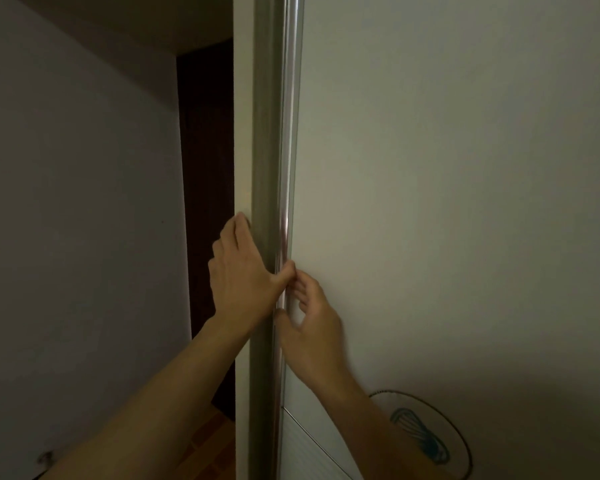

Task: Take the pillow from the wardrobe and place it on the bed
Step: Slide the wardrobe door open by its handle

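A tall pale wardrobe door (pixel 447 202) fills the right of the head view, edged by a vertical silver metal handle strip (pixel 274 133). My left hand (pixel 243 275) lies against the left side of that strip, fingers pointing up and thumb hooked over its shiny edge. My right hand (pixel 312 320) holds the strip from the door side just below, fingertips curled onto the edge. The two hands touch at the thumb. No pillow or bed is in view; the wardrobe's inside is hidden.
A white wall (pixel 77 220) stands at the left, with a dark narrow gap (pixel 207 185) between it and the wardrobe. Wooden floor (pixel 215 441) shows low in that gap. A fan with a wire guard (pixel 430 431) is at the lower right.
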### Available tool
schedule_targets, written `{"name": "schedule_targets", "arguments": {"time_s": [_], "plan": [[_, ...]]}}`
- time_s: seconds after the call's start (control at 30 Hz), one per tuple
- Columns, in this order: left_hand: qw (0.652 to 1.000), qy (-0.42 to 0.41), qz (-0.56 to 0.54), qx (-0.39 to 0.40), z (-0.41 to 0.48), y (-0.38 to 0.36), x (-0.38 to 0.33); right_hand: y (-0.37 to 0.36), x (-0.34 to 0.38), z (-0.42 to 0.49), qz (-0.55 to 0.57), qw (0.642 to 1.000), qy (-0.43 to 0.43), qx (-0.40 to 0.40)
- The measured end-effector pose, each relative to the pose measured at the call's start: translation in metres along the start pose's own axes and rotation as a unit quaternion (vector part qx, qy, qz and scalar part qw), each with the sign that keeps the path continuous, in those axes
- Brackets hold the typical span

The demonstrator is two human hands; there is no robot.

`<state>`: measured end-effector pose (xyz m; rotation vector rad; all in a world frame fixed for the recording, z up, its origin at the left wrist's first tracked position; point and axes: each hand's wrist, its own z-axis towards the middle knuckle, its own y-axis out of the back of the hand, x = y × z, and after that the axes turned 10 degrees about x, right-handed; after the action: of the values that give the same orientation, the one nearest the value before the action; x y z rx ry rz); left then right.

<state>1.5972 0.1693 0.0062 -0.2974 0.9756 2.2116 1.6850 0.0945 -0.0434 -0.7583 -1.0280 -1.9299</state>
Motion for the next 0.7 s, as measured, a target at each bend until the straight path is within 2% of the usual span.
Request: {"name": "schedule_targets", "arguments": {"time_s": [0.7], "plan": [[0.991, -0.097, -0.054, -0.070, 0.020, -0.003, 0.038, -0.034, -0.002, 0.037, 0.011, 0.999, 0.050, -0.011]]}}
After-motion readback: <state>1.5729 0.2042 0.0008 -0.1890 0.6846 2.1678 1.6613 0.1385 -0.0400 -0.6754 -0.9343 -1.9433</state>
